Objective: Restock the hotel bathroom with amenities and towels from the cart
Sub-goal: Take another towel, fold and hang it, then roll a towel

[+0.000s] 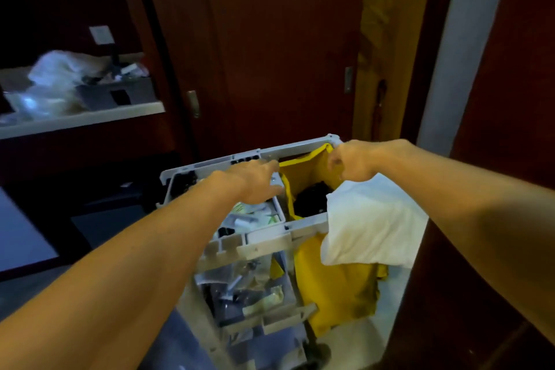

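While outstretched, both hands (252, 180) on cart (300, 147).

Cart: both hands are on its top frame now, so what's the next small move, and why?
Probably drop the right hand from the cart frame onto the white towel draped over the rim beside the yellow bag. It lies just below that hand, and towels are needed.
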The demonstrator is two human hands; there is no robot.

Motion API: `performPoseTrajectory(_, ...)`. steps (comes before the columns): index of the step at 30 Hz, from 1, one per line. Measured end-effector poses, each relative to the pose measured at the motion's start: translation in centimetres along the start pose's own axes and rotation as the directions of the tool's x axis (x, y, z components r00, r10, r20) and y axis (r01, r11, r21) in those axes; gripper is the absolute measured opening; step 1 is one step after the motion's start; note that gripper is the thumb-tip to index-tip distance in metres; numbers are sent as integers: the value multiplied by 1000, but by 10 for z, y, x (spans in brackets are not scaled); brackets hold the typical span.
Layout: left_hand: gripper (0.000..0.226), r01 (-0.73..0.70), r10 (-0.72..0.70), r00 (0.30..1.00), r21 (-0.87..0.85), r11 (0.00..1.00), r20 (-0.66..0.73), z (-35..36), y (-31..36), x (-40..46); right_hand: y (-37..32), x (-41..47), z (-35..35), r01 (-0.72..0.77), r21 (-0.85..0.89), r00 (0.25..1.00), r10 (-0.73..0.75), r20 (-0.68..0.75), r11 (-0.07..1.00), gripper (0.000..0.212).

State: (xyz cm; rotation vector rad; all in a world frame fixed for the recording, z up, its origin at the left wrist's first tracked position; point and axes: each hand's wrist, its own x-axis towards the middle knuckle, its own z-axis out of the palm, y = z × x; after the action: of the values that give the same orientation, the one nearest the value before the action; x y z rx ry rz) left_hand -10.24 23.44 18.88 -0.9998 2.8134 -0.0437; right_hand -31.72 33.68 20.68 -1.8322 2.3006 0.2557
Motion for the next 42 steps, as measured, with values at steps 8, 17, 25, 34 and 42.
performPoseTrajectory(8,60,-266,266,964,28,964,-9,-5,20,141,59,51,10,-174,22,985,174,10,984,30)
performPoseTrajectory(17,56,-571,570,820,22,820,40,36,62,233,90,69,49,-335,-15,930,333,153,942,39)
performPoseTrajectory(25,57,-695,696,712,-50,717,92,74,84,299,89,80,87,-594,221,804,564,186,774,34)
performPoseTrajectory(34,98,-79,347,863,-580,810,367,135,113,329,80,94,113,-735,284,670,724,163,616,67)
performPoseTrajectory(42,67,125,397,837,-837,532,377,133,102,338,77,102,116,-755,259,647,749,145,603,71)
